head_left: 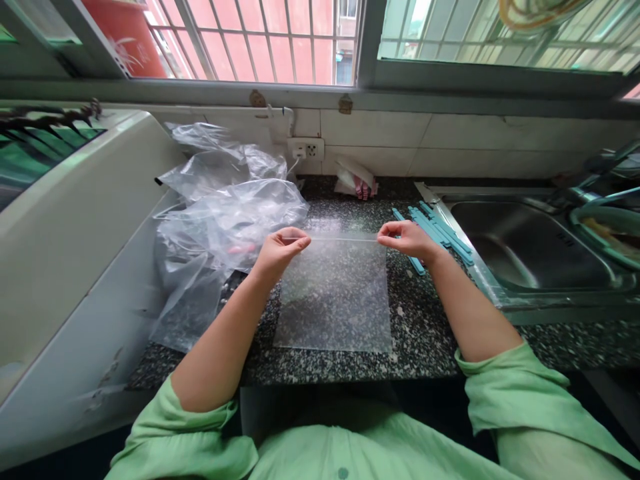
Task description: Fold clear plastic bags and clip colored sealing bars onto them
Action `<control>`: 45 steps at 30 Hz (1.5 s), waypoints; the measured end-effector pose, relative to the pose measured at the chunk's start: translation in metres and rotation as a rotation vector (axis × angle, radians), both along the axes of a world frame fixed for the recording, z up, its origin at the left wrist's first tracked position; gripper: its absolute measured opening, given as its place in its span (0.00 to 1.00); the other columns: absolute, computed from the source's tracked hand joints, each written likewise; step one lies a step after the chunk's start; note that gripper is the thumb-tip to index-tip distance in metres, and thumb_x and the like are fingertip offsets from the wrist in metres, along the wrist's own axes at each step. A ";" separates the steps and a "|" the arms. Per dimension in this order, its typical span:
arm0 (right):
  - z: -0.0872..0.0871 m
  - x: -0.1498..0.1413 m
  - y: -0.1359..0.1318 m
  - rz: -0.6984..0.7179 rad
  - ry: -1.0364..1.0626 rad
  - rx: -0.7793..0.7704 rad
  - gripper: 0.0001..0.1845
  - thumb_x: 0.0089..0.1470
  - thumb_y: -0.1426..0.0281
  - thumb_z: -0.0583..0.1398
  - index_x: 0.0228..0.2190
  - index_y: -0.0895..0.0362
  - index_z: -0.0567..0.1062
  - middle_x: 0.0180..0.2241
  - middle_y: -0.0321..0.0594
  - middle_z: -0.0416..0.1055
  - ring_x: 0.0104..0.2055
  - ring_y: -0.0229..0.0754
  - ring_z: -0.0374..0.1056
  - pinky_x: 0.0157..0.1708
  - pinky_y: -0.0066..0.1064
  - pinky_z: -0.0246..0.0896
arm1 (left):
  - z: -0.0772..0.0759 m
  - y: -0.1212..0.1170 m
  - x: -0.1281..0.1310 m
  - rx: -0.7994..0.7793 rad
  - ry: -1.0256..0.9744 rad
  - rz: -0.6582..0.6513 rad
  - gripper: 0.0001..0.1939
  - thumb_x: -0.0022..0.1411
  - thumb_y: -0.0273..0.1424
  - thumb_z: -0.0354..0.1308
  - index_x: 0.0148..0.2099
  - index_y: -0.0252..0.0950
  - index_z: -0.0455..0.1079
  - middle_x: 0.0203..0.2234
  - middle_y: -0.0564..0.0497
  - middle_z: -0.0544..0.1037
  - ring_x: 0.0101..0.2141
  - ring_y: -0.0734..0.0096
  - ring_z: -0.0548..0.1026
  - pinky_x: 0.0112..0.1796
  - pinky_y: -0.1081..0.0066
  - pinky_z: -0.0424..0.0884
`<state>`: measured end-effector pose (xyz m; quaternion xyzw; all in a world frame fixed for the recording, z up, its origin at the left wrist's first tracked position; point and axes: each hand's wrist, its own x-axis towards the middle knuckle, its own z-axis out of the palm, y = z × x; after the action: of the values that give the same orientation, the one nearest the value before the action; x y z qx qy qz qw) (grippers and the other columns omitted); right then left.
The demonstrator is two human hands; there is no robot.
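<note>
1. Pinched closed, thumb against fingers, in left hand [283, 251]: top edge of clear bag [334, 300], towards its left end.
2. Pinched closed in the same way in right hand [409, 240]: same top edge, at its right end.
3. Stretched nearly straight between both hands, with lower edge near the front edge of speckled countertop [420, 327]; contact beneath the top edge impossible to tell.
4. Heaped along the left side, beyond the left hand: crumpled plastic bags [227, 207].
5. Piled just beyond and beside the right hand, near sink [530, 247]: teal strips [435, 230].
6. Set near the back edge, close to the wall: small pouch [356, 175] with pink pieces [363, 189] at its front.
7. Mounted on the wall above: socket [311, 149].
</note>
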<state>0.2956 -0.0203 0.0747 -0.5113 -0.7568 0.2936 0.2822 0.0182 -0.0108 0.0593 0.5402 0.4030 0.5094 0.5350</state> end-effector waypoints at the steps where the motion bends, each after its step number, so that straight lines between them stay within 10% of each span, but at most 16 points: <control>1: 0.000 0.001 0.000 -0.014 0.015 0.000 0.12 0.45 0.62 0.57 0.22 0.59 0.69 0.22 0.36 0.66 0.25 0.34 0.59 0.27 0.29 0.54 | 0.000 0.001 -0.001 -0.005 -0.004 0.011 0.12 0.36 0.35 0.68 0.22 0.34 0.70 0.14 0.57 0.67 0.18 0.82 0.60 0.20 0.77 0.54; 20: -0.008 0.003 0.004 0.015 0.077 -0.144 0.14 0.43 0.60 0.59 0.22 0.59 0.72 0.21 0.35 0.67 0.24 0.33 0.59 0.25 0.28 0.55 | 0.000 0.007 -0.004 -0.079 -0.138 0.127 0.13 0.35 0.35 0.66 0.23 0.35 0.67 0.13 0.60 0.63 0.15 0.84 0.58 0.18 0.78 0.55; 33: 0.006 -0.013 -0.005 -0.120 0.180 0.131 0.09 0.43 0.64 0.58 0.23 0.58 0.68 0.20 0.33 0.62 0.22 0.31 0.55 0.21 0.26 0.51 | -0.001 0.007 -0.006 -0.165 0.046 0.122 0.09 0.42 0.32 0.61 0.22 0.34 0.63 0.10 0.60 0.58 0.11 0.85 0.54 0.14 0.79 0.45; 45: 0.022 -0.074 -0.036 0.086 0.220 0.026 0.07 0.47 0.68 0.57 0.22 0.59 0.68 0.19 0.32 0.62 0.21 0.30 0.56 0.21 0.25 0.52 | -0.019 0.005 0.014 -0.297 -0.110 0.060 0.14 0.35 0.33 0.64 0.21 0.33 0.62 0.09 0.61 0.58 0.12 0.86 0.54 0.13 0.81 0.44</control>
<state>0.2214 -0.0566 0.0970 -0.4393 -0.7462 0.3498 0.3576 0.0322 -0.0053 0.0400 0.4140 0.4598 0.4889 0.6150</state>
